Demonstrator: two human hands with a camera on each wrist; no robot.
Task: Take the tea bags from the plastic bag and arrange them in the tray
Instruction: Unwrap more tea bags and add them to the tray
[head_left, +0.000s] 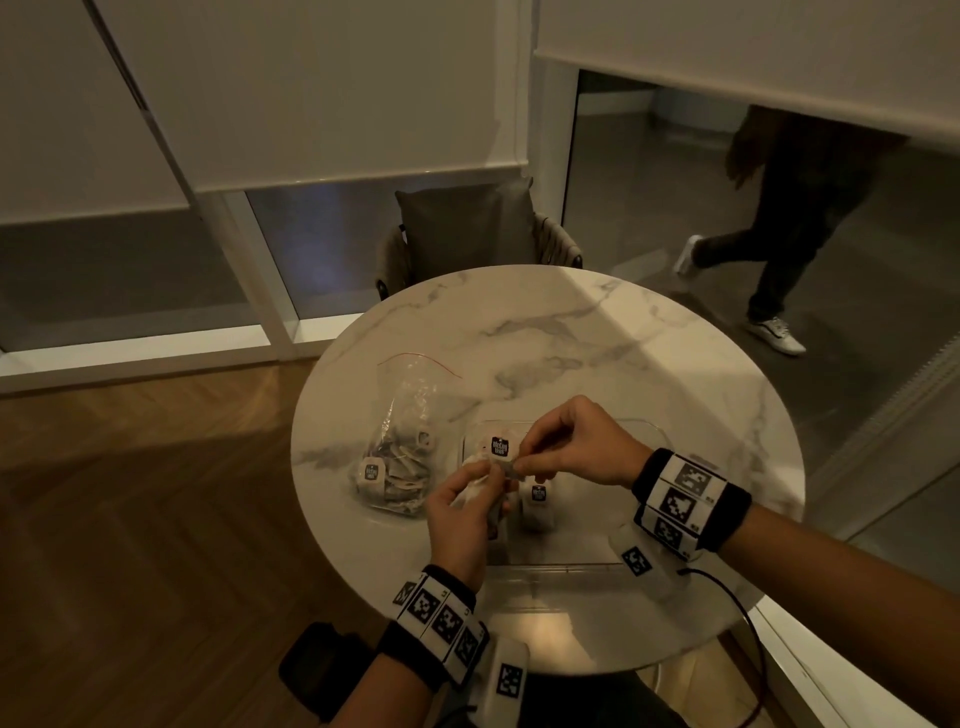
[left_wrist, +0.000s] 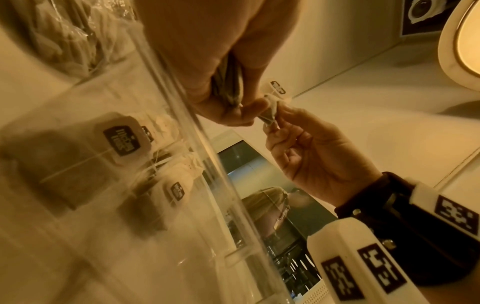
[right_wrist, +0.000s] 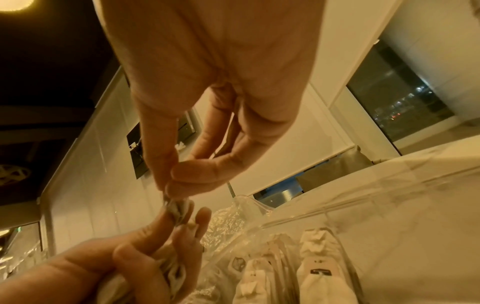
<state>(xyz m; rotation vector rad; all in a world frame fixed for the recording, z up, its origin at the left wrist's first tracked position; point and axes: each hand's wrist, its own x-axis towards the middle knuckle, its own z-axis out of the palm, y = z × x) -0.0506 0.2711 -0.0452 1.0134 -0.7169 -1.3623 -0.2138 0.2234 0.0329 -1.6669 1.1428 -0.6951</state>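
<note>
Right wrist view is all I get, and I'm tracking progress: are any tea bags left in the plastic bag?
Observer: Yes. The head view shows the plastic bag lying on the table, left of the tray, with a heap of tea bags inside.
Operator: Where are the hands relative to the tray?
Observer: The left hand and right hand meet above the tray's left end, pinching a tea bag between them.

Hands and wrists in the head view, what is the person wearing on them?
Both hands are bare, left hand and right hand. Each wrist carries a black band ringed with white plates printed with black square code markers. A white block with another marker sits under the right wrist, trailing a thin dark cable.
</note>
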